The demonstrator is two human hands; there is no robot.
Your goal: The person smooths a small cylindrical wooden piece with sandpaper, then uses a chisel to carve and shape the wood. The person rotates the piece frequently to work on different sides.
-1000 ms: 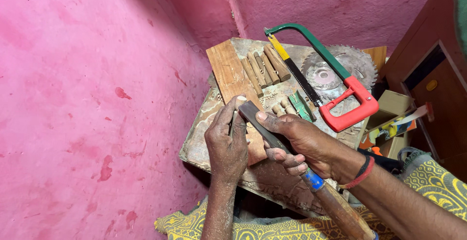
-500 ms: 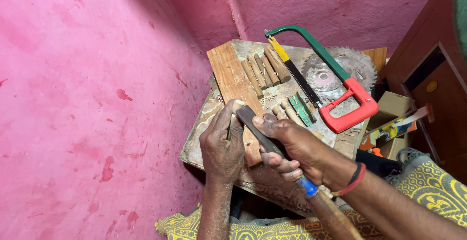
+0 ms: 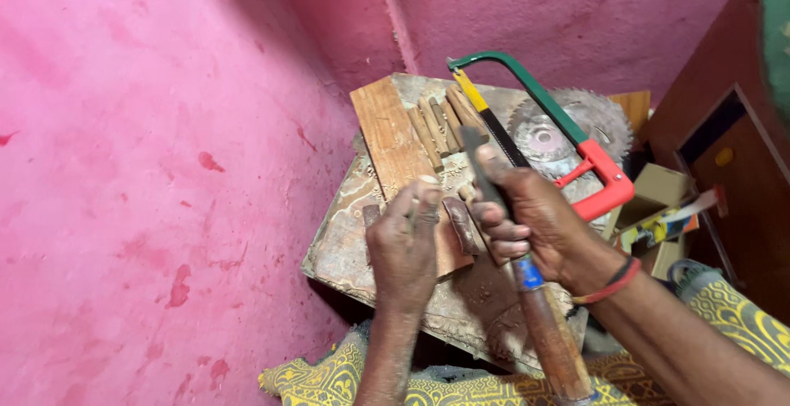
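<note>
Left hand (image 3: 403,250) pinching a small piece upright on the wooden block (image 3: 387,139), steadying it; right hand (image 3: 535,225) clenched round the file (image 3: 494,200), angled toward that block, hacksaw (image 3: 543,118) lying beyond.

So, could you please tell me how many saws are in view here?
2: a hacksaw with a green frame and red handle lying across the board, and a circular saw blade lying under it. Others may be hidden.
</note>
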